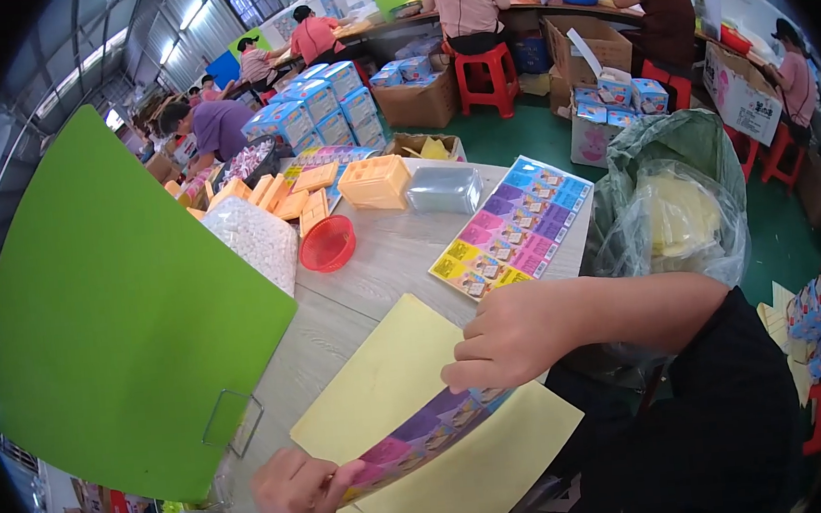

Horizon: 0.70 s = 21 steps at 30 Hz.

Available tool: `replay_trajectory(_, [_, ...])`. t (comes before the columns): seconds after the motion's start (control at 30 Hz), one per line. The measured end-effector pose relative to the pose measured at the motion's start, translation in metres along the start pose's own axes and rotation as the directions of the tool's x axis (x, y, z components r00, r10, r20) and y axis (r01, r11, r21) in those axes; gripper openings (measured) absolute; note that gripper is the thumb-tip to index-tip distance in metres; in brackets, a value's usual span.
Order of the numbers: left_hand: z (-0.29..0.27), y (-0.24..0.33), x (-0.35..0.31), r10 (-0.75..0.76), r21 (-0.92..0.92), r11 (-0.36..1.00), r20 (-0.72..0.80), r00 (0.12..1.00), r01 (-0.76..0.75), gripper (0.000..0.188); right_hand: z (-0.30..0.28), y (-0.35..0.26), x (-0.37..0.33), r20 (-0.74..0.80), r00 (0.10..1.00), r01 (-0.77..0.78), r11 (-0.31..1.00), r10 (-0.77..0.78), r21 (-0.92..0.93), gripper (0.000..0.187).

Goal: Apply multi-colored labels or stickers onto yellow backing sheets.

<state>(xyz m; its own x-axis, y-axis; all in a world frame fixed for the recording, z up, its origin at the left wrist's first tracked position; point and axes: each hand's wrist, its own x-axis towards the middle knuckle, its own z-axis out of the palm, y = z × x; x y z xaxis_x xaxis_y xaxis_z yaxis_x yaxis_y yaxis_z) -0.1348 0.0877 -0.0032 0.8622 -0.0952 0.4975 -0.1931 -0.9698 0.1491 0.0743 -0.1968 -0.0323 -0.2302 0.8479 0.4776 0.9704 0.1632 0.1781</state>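
Strip of purple-and-pink printed paper (431, 432) over pale-yellow rectangular paper sheets (372, 380), near end pinched by left hand (299, 497), far end gripped by right hand (508, 336), multicoloured printed sheet (524, 223) beyond on grey wood-grain table (342, 305).

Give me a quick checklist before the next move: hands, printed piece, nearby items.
1. Left hand on the colourful printed piece: ok, thumb against it.
2. Right hand on it: ok, fingers curled at its upper edge.
3. Printed piece fully apart from the yellow paper: cannot tell, contact hidden.
4. Red bowl apart from both hands: ok.
5. Right forearm free of the clear plastic bag: cannot tell, they overlap in view.
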Motion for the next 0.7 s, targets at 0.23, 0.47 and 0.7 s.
replay_trajectory(0.23, [0.012,-0.001,-0.001,0.022,0.012,1.0,-0.01,1.0,-0.021,0.039,-0.011,-0.002,-0.006,0.051,0.999,-0.001,1.0,0.001,0.008,0.021])
replay_trajectory(0.47, [0.01,-0.006,-0.001,0.046,0.014,0.999,0.027,0.999,-0.046,0.046,-0.021,0.002,-0.024,0.051,0.997,-0.057,0.997,0.055,0.043,0.021])
replay_trajectory(0.7, [0.015,-0.012,-0.006,0.063,-0.064,0.996,0.032,0.998,-0.061,0.051,-0.019,0.003,-0.038,0.017,0.991,-0.135,0.989,0.134,0.053,0.022])
